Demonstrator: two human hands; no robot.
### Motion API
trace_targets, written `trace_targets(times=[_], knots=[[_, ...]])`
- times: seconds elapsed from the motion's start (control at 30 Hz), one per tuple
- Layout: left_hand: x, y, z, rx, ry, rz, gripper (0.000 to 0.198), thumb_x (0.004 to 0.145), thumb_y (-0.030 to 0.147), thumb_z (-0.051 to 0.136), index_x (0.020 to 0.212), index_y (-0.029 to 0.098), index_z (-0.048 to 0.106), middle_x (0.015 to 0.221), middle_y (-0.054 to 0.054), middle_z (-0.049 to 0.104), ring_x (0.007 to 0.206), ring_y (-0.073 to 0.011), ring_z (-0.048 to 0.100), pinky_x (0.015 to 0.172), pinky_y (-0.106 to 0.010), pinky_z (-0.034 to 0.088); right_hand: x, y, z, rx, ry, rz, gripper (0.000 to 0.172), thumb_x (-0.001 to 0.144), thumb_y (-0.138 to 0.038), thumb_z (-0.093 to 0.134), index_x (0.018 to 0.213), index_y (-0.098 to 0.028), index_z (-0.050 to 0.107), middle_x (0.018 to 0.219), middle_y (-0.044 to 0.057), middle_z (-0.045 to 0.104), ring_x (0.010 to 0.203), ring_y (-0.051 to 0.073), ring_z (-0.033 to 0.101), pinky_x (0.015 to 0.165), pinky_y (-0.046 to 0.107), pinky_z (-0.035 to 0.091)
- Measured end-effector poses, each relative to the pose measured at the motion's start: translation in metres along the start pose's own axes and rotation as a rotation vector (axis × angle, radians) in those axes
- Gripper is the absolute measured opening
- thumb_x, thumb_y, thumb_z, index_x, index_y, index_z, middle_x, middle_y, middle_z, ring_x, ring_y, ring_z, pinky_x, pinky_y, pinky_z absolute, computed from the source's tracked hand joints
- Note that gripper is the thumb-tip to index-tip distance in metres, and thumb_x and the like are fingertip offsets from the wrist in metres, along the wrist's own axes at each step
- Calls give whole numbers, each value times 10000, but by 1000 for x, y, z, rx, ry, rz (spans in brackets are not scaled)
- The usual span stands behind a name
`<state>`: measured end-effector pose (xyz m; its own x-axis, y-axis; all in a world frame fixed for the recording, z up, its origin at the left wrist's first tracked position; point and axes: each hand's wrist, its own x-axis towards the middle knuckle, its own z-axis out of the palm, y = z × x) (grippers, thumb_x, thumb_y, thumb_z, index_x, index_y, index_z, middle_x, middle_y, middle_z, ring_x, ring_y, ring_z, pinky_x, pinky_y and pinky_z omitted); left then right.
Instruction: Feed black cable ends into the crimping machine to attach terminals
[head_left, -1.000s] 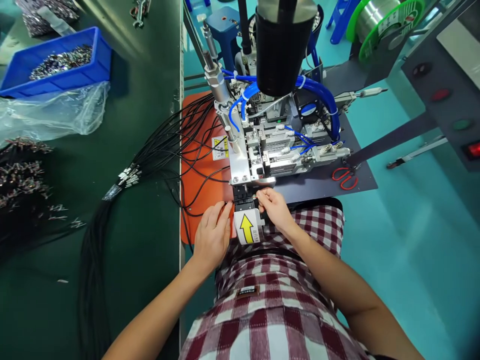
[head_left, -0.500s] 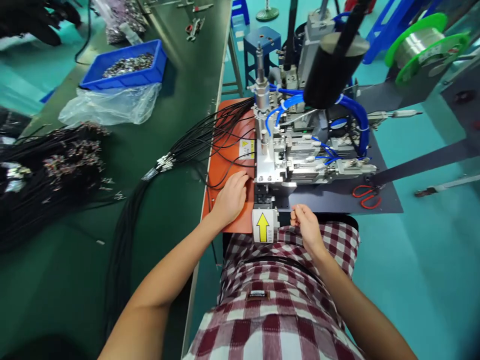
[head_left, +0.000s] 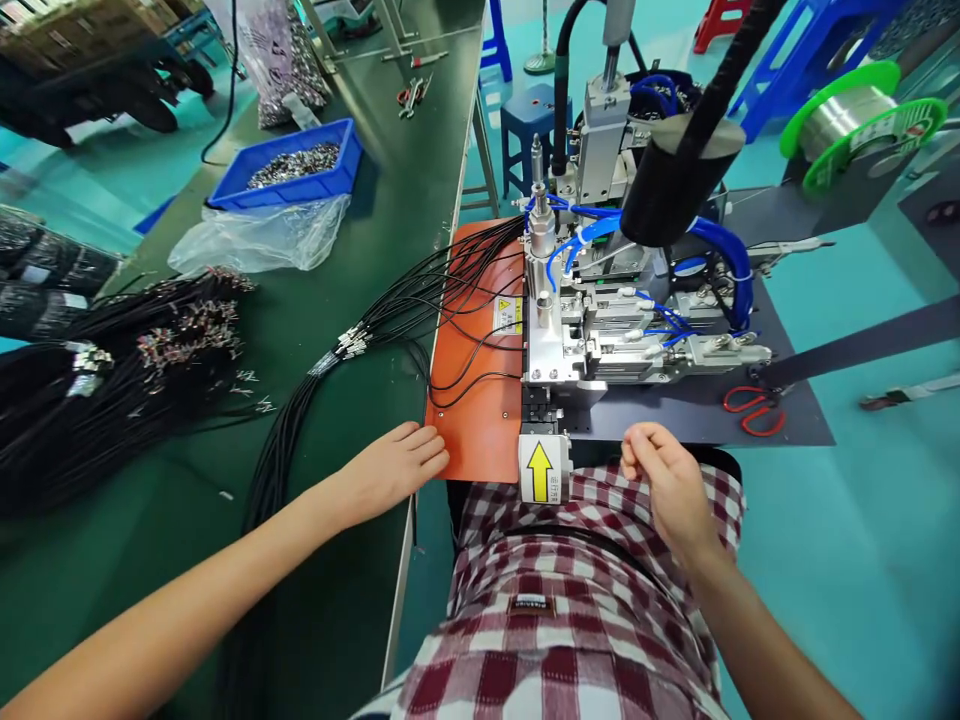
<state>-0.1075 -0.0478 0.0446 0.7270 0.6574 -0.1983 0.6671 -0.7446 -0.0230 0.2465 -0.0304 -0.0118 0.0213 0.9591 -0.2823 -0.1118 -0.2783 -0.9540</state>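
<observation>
My left hand is over the table edge beside the orange plate, palm down, its fingers stretched out and holding nothing I can see. My right hand is curled, thumb against fingers, just in front of the machine's dark base plate; whether anything is in the pinch is hidden. Between the hands, at the front of the metal machine, is a white cover with a yellow arrow. Thin black cables fan from a tied bundle across the orange plate into the machine's left side.
More black cables with stripped ends lie on the green table. Behind them are a blue bin of small metal parts and a plastic bag. Red-handled scissors lie on the base plate, with a green wire spool farther back.
My left hand has pulled away from the machine's edge, leftward and toward me, its fingers straightening. My right hand has shifted slightly right, still curled. The camera view has shifted a little.
</observation>
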Motion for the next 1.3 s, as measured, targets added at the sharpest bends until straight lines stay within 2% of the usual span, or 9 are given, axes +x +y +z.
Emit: trace_targets(times=[0.13,0.27,0.43,0.53,0.63,0.77,0.9,1.1,1.3], knots=[[-1,-12,1,-28,58,10,440,804,-8,432,1126,209,640,1285,-86,606,1244,-220,518,1075,-368,376,-4,-14,14,-64,-88,-35,234,922,-408,553,784,-219,544,644,-43,490,562,106,443,588,251,369],[-7,-24,-4,-14,19,62,357,837,23,449,1051,217,658,1112,-74,664,1128,-213,582,1120,-408,351,-7,-21,17,-69,-109,-38,252,920,-407,551,760,-213,530,642,-43,478,554,103,441,571,247,372],[13,-30,-13,-61,421,22,266,919,120,439,1061,204,648,1054,-86,692,1014,-199,631,904,-342,512,-5,-21,27,-110,-129,-65,186,891,-380,581,810,-214,552,659,-33,503,547,107,465,552,250,399],[48,-10,-11,-141,659,-81,228,918,141,464,1055,194,638,932,-82,705,837,-178,652,735,-308,520,-7,-17,38,-122,-185,-101,179,826,-307,654,975,-225,597,769,-11,576,598,111,509,566,250,426],[76,17,-1,-156,741,-87,223,905,102,479,1065,170,618,855,-74,699,750,-166,630,665,-291,488,-8,-14,44,-5,-225,-92,365,748,-260,723,1090,-238,598,809,-8,603,598,101,514,568,245,445],[78,36,11,-213,714,-125,205,898,116,512,1068,177,610,835,-67,679,739,-169,608,654,-289,465,-4,-11,44,183,-120,-30,271,753,-328,724,990,-232,637,787,-13,606,516,78,499,500,233,440],[66,47,1,-341,545,-199,122,873,155,558,985,179,599,833,-58,662,744,-187,604,708,-336,458,-3,-14,53,151,-134,29,128,774,-320,700,821,-207,662,585,-42,572,494,94,523,521,237,445],[83,72,-23,-1149,322,-275,341,964,201,439,1302,236,408,983,-35,659,836,-144,633,753,-274,511,-8,-21,67,131,-347,65,160,776,-337,712,841,-194,679,672,-10,630,534,108,567,540,255,466],[99,80,-24,-1248,303,-365,251,963,241,459,1213,230,460,914,-23,632,855,-159,626,732,-272,498,-7,-24,56,103,-226,23,159,771,-348,714,765,-197,664,746,-1,634,533,85,503,482,218,421]])
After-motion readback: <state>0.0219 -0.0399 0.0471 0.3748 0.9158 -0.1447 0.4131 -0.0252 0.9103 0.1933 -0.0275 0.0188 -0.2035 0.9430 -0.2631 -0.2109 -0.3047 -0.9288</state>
